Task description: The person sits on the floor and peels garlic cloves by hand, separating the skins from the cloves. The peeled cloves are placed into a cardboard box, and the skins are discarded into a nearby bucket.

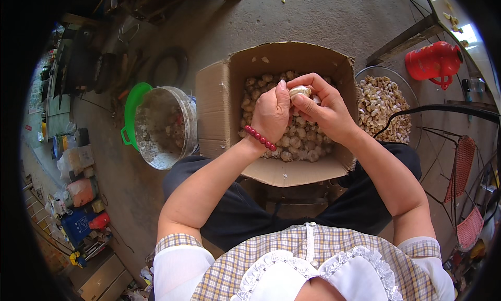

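Over an open cardboard box [291, 179] my two hands meet around a pale piece of garlic [300, 91]. The thumb and fingers of my right hand [323, 105] pinch it. My left hand [273, 111], with a red bead bracelet at the wrist, is curled against its left side; its fingertips are hidden. Below the hands, many whole garlic bulbs [299, 138] fill the bottom of the box. To the right of the box, a round container [419, 105] holds a heap of loose garlic cloves [381, 109].
Left of the box stands a dirty bucket [188, 125], with a green plastic basin [135, 105] behind it. A red thermos-like jug [432, 62] is at upper right, near a wooden beam [407, 39]. A black strap [450, 110] crosses the right side.
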The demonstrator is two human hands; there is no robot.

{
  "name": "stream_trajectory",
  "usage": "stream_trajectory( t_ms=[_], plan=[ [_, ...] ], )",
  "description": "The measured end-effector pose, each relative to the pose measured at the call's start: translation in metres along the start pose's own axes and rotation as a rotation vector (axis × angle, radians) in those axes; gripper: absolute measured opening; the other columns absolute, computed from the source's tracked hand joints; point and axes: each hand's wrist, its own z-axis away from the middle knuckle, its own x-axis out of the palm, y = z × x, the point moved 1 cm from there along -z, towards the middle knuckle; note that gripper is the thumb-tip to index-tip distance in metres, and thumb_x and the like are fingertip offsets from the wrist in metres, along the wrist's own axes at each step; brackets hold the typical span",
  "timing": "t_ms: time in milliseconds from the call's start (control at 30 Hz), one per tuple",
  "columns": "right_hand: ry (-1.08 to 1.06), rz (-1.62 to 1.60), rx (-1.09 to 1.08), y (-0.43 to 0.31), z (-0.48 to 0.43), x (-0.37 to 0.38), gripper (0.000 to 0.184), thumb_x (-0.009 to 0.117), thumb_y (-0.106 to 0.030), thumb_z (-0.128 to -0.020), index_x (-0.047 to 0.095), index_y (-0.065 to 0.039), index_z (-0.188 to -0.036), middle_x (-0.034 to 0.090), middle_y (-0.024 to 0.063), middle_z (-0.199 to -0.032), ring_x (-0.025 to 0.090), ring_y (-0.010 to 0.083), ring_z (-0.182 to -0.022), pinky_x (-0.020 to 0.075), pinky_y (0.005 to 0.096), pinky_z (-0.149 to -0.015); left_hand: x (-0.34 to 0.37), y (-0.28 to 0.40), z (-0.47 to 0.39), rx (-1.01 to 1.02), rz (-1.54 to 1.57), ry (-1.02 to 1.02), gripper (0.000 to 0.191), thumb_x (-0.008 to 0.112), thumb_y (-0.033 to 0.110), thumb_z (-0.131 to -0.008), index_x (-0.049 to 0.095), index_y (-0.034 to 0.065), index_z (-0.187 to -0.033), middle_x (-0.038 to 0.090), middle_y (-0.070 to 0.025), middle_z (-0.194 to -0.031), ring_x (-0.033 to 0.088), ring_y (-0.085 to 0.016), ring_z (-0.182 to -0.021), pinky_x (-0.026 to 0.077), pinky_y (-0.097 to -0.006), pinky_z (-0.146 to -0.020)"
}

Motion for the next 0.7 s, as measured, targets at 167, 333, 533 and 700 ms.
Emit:
stream_trajectory(
  t_ms=[167, 333, 533, 700],
  plan=[
    [-0.087, -0.445, 0.16, 0.001, -0.002, -0.007, 0.03, 0.057, -0.024, -0.094, 0.053, -0.006, -0.119, 0.051, -0.0009, -0.082, 0.042, 0.0034, -0.064, 0.0355, 0.0171, -0.053, -0.002, 0.006, -0.004, -0.139, 0.248, -0.077, 0.041, 0.035, 0.04, -0.1, 0.054, 0.0077, -0.085, 0.044, 0.0055, -0.059, 0.038, -0.002, -0.048, 0.031, -0.0174, -0.041],
    [-0.207, -0.697, 0.208, 0.0, -0.002, -0.014, 0.037, 0.052, -0.032, -0.096, 0.05, -0.007, -0.124, 0.046, -0.002, -0.077, 0.036, 0.0033, -0.06, 0.0309, 0.0152, -0.05, -0.032, 0.005, -0.013, -0.106, 0.198, -0.117, 0.037, 0.041, 0.041, -0.098, 0.052, 0.0101, -0.081, 0.042, 0.0038, -0.054, 0.036, -0.004, -0.043, 0.028, -0.0183, -0.037],
    [-0.209, -0.671, 0.215, -0.002, 0.0, -0.022, 0.039, 0.051, -0.035, -0.096, 0.051, -0.007, -0.123, 0.043, -0.0025, -0.076, 0.034, 0.0033, -0.059, 0.0308, 0.0149, -0.05, -0.184, 0.024, -0.027, 0.09, -0.81, 0.39, 0.056, 0.035, 0.043, -0.098, 0.059, -0.0016, -0.072, 0.058, -0.0214, -0.062, 0.059, -0.034, -0.059, 0.043, -0.0431, -0.056],
    [-0.222, -0.567, 0.208, -0.001, 0.002, -0.019, 0.04, 0.05, -0.035, -0.096, 0.052, -0.007, -0.125, 0.044, -0.0027, -0.076, 0.035, 0.0032, -0.059, 0.0312, 0.015, -0.051, -0.286, 0.003, 0.01, -0.469, -0.904, 0.591, 0.059, 0.036, 0.046, -0.096, 0.064, -0.0041, -0.084, 0.063, -0.0289, -0.084, 0.061, -0.045, -0.085, 0.047, -0.0481, -0.074]
  ],
)
